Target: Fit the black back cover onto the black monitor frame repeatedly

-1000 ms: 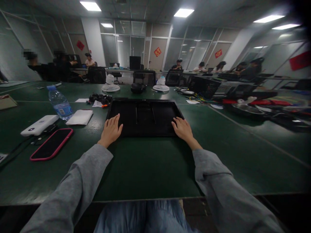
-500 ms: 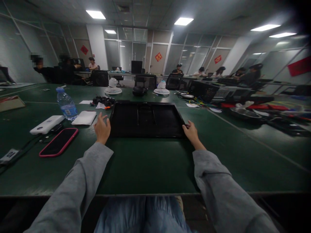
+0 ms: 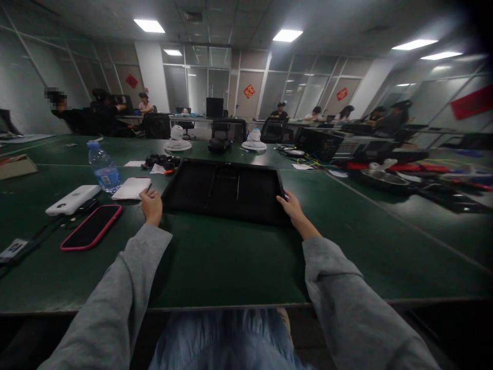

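Observation:
A flat black rectangular panel with a raised rim, which looks like a monitor (image 3: 188,198), lies skewed on the green table in front of me. My right hand (image 3: 290,205) grips its right edge, thumb on the upper side and fingers round the rim. Beside the left edge is my left hand (image 3: 152,208), its fingers loosely curled and the thumb apart from them. It holds nothing I can see; whether it touches the monitor I cannot tell. Just behind that hand lies a white pad (image 3: 132,188).
On the left are a water bottle (image 3: 103,169), a white power bank (image 3: 73,199) and a pink-cased phone (image 3: 92,227). Two white fans (image 3: 177,140) stand beyond the monitor. Cables and a pan (image 3: 385,180) lie to the right. Several people sit at far desks.
The monitor has shifted left and turned slightly, its near right corner now closer to me. My right hand moved left with it; my left hand moved left and its fingers curled more.

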`<state>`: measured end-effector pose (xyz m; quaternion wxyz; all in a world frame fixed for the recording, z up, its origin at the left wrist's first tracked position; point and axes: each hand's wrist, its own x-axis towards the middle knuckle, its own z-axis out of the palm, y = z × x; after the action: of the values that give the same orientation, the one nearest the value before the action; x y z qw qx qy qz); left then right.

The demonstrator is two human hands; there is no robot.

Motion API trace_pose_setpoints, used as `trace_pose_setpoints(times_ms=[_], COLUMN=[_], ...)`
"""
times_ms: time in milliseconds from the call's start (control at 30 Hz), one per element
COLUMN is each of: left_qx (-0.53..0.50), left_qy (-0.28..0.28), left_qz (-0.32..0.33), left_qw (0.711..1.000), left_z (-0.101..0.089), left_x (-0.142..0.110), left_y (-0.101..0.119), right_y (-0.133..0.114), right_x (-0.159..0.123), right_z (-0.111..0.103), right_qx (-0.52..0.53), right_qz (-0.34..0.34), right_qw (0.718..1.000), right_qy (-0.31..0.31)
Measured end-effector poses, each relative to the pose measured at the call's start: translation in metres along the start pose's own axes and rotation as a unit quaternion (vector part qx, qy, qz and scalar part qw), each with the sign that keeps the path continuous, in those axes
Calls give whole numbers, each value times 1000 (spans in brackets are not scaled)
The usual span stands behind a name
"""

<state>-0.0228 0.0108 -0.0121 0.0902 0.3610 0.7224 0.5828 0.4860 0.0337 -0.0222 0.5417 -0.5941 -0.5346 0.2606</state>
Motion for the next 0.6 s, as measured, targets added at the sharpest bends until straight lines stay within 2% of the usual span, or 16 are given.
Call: trace_pose_setpoints(times_ms=[67, 200, 333, 467, 567, 600], left_qx=[4, 13, 24, 24, 25, 25], left_qy=[-7, -19, -15, -23, -30, -32], left_qz=[3, 6, 17, 21, 15, 14], left_qw=[1000, 1000, 999, 999, 999, 999], left_z=[0, -1, 1, 1, 0, 0], left_x=[0, 1, 3, 3, 2, 1], left_y=[0, -2, -8, -9, -7, -5], right_y=[1, 3, 10, 27, 42, 45], right_x=[3, 3, 6, 14, 22, 24], right_z=[1, -2, -18, -45, -66, -73], right_qx=[19, 54, 43, -53, -153, -175], right_qz=[10, -31, -35, -12, 32, 22], right_qw=[1000, 998, 995, 982, 944, 937], right_qy=[14, 27, 79, 182, 292, 303])
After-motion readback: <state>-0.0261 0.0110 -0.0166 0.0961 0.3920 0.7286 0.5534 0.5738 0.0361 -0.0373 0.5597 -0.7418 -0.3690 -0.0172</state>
